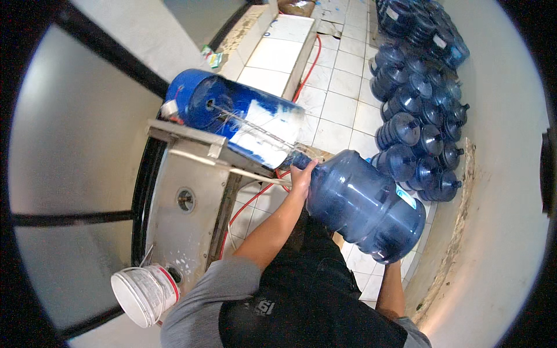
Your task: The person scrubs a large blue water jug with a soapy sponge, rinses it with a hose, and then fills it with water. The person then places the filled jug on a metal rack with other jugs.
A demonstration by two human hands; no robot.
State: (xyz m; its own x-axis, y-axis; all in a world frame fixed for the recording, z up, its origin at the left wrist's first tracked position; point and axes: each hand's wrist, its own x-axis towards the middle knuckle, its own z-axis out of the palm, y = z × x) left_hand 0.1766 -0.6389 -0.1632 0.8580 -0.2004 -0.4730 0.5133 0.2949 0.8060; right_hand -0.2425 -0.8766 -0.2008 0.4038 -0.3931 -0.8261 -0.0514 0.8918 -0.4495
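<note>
A large translucent blue water jug [365, 200] lies tilted in front of my body, its neck pointing left and its base to the lower right. My left hand [301, 178] is closed round the neck. At the base, my right forearm reaches under the jug; the right hand bears it from below, its fingers hidden. A thin twisted metal rod [255, 129] with wispy bristles runs from a blue drum [191, 98] to the jug's neck. Whether its tip is inside the mouth I cannot tell. The drum lies on its side, with a white patch on its wall.
Several blue water jugs [406, 133] stand along the right wall. Left of me is a metal-topped bench [191, 226] with a round fitting. A white bucket [142, 296] is at its near end. A red hose [310, 66] crosses the white tiled floor [336, 107].
</note>
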